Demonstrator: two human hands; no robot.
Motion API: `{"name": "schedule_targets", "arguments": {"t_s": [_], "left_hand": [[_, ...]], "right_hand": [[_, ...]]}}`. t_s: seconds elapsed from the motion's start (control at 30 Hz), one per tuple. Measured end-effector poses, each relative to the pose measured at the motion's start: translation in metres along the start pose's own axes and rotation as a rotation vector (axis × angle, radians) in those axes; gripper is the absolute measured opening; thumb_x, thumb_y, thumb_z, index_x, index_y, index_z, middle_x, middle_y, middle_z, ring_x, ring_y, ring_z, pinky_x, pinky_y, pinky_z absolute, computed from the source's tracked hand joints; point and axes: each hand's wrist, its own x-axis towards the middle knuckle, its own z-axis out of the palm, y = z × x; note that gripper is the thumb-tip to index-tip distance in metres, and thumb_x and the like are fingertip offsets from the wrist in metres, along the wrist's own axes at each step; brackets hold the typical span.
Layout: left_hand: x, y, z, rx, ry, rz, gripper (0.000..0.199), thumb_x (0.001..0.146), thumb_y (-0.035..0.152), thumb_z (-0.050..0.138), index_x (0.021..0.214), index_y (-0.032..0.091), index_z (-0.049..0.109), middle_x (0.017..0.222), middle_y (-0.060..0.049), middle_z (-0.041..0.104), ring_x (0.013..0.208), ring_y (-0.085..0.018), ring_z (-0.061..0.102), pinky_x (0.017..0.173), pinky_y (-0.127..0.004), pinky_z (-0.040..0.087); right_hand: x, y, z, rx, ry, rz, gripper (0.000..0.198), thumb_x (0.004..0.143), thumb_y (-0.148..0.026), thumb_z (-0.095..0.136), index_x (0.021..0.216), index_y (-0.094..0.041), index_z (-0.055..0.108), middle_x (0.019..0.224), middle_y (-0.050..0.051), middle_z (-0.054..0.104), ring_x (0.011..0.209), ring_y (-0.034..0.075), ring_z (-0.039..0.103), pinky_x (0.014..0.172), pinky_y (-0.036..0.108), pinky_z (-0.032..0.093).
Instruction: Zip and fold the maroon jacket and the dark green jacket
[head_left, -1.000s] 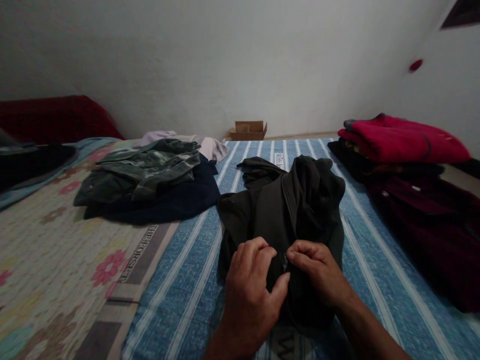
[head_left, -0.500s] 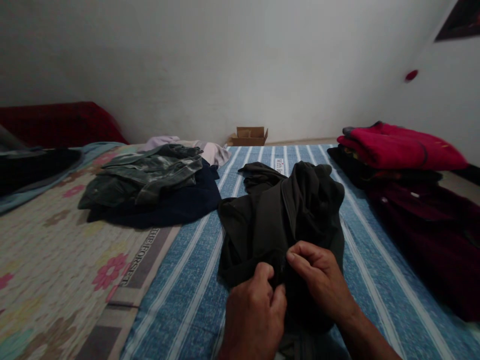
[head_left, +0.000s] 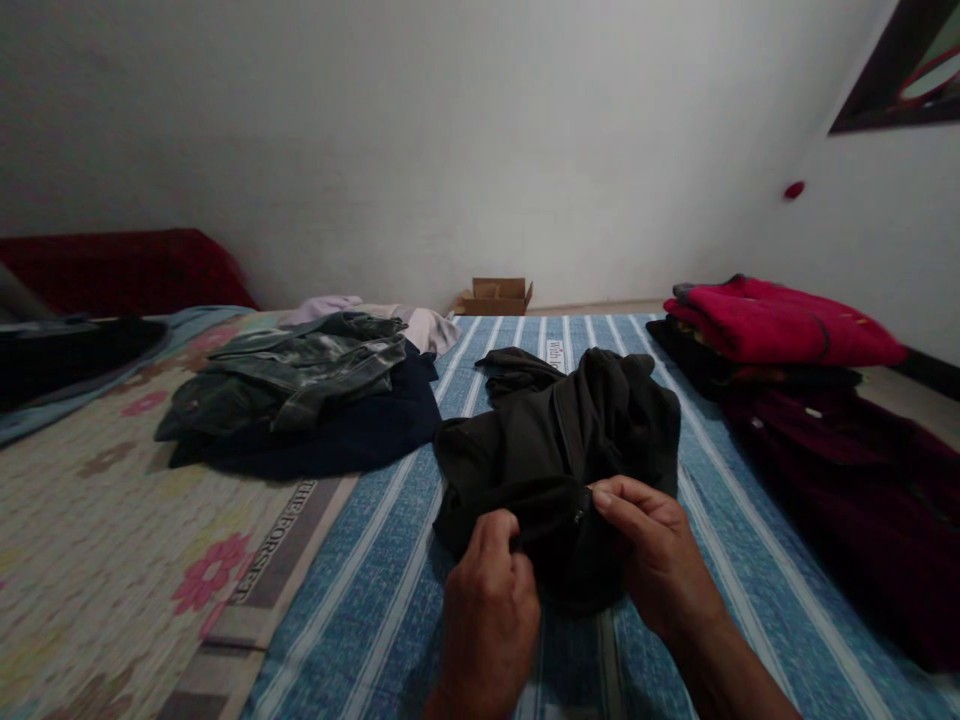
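A dark olive-black jacket [head_left: 525, 440] lies crumpled on the blue striped bedspread [head_left: 397, 560], with a zip running down its front. My left hand [head_left: 493, 605] is closed on the near edge of the jacket, its fingertips tucked into the cloth. To the right, my right hand [head_left: 664, 555] pinches the jacket between thumb and fingers, close to the lower end of the zip. The near edge is lifted a little between the two hands. Folds hide the rest of the garment's shape.
Left of the jacket are greyish-green patterned clothes [head_left: 315, 365] on a navy garment [head_left: 375, 430]. On the right lie a folded red garment [head_left: 787, 320] and maroon clothing [head_left: 840, 470]. A small cardboard box [head_left: 499, 297] stands by the wall. A floral sheet [head_left: 112, 520] covers the left side.
Both hands have drawn slightly apart, still gripping the jacket. Its near edge is pulled straighter, and more bedspread shows in front of it. The view has tilted up a little.
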Motion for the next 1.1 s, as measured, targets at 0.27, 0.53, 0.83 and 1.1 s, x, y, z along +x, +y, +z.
{"name": "schedule_targets", "arguments": {"t_s": [0.27,0.53,0.83,1.1], "left_hand": [[0.059,0.021,-0.029,-0.166,0.456,0.259,0.013,0.085,0.008,0.043,0.090,0.020,0.046,0.121,-0.006,0.057,0.109,-0.017,0.056,0.092,-0.034,0.046],[0.014,-0.024,0.013,0.176,0.241,0.305,0.019,0.083,0.009,0.043,0.090,0.016,0.059,0.094,-0.010,0.061,0.087,-0.020,0.058,0.078,-0.035,0.050],[-0.023,0.020,-0.018,-0.097,0.195,0.149,0.016,0.080,0.016,0.056,0.095,0.017,0.059,0.088,-0.005,0.062,0.071,-0.012,0.059,0.062,-0.021,0.050],[-0.013,0.026,-0.011,-0.432,0.000,-0.243,0.008,0.076,0.024,0.058,0.079,0.018,0.063,0.069,0.002,0.056,0.055,-0.009,0.053,0.048,-0.018,0.044]], "right_hand": [[-0.025,-0.037,0.027,-0.016,0.074,-0.279,0.012,0.065,-0.032,0.071,0.065,-0.020,0.069,0.081,0.005,0.063,0.077,0.019,0.055,0.066,0.028,0.043],[0.009,0.025,-0.001,0.077,0.104,-0.017,0.018,0.069,-0.033,0.070,0.063,-0.017,0.064,0.054,-0.003,0.052,0.051,0.009,0.042,0.049,0.021,0.033],[-0.009,0.022,0.010,0.030,0.030,-0.024,0.011,0.072,-0.030,0.069,0.074,-0.019,0.070,0.065,-0.002,0.061,0.059,0.011,0.050,0.058,0.022,0.040],[-0.016,0.030,0.004,-0.179,-0.018,-0.157,0.008,0.075,-0.029,0.066,0.074,-0.023,0.070,0.082,0.000,0.066,0.076,0.013,0.057,0.069,0.023,0.043]]}}
